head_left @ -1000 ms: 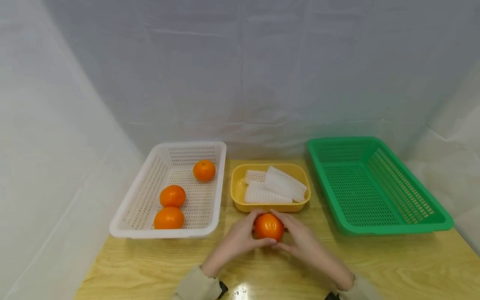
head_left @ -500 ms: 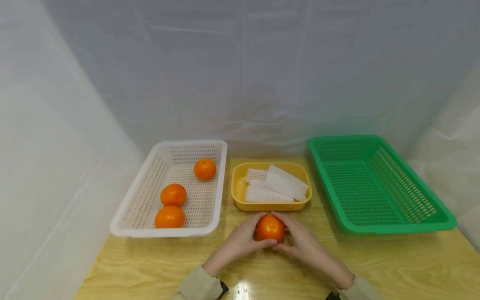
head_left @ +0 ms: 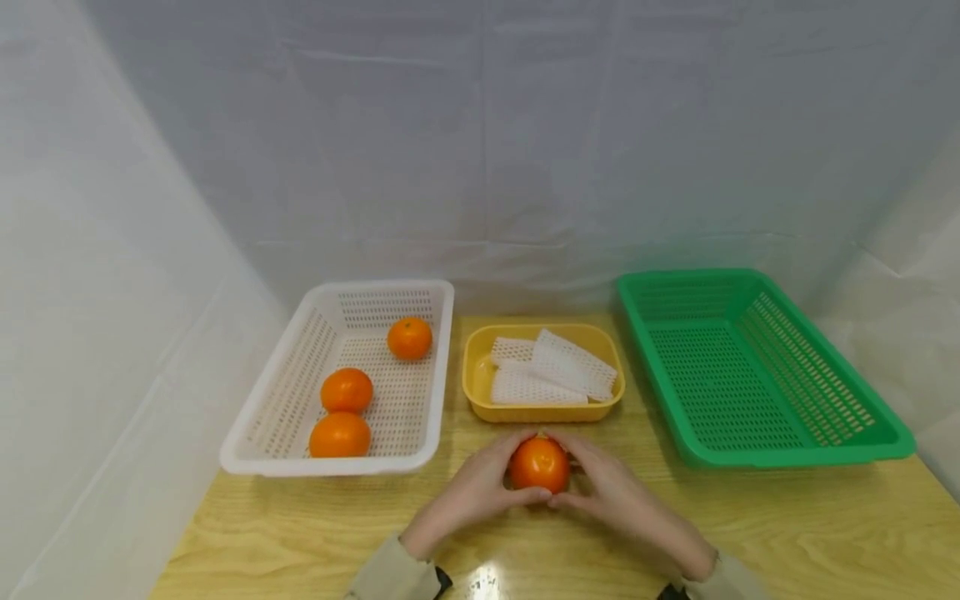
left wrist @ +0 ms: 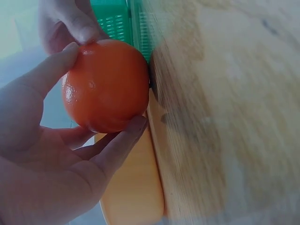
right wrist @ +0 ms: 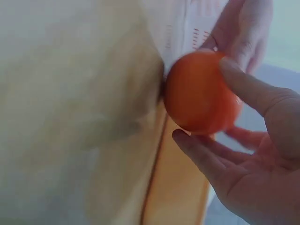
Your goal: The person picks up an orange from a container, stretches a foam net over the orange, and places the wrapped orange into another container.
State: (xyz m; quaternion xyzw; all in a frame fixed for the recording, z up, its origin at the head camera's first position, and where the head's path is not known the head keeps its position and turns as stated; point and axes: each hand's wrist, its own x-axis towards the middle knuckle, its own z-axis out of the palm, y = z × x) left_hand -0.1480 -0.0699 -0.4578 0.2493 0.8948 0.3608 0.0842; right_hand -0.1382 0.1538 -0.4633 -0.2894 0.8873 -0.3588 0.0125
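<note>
A glossy orange (head_left: 539,466) is on the wooden table near its middle, in front of the yellow tray (head_left: 545,414). My left hand (head_left: 480,485) holds its left side, with fingers curved round the far side and thumb on the near side. From the right, my right hand (head_left: 606,487) grips the same orange; the two thumbs meet in front of it. In the left wrist view the orange (left wrist: 108,86) is between thumb and fingers, close to the tabletop. The right wrist view has the orange (right wrist: 201,92) between that hand's thumb and fingers too.
Several white foam net sleeves (head_left: 573,367) lie in the yellow tray. At the left, a white basket (head_left: 432,417) contains three oranges (head_left: 340,434). A green basket (head_left: 795,457) stands at the right. Behind everything hangs a pale sheet (head_left: 480,167).
Both hands and the orange have moved slightly toward me, away from the yellow tray. The orange has turned a little, its pale spot now near the far edge.
</note>
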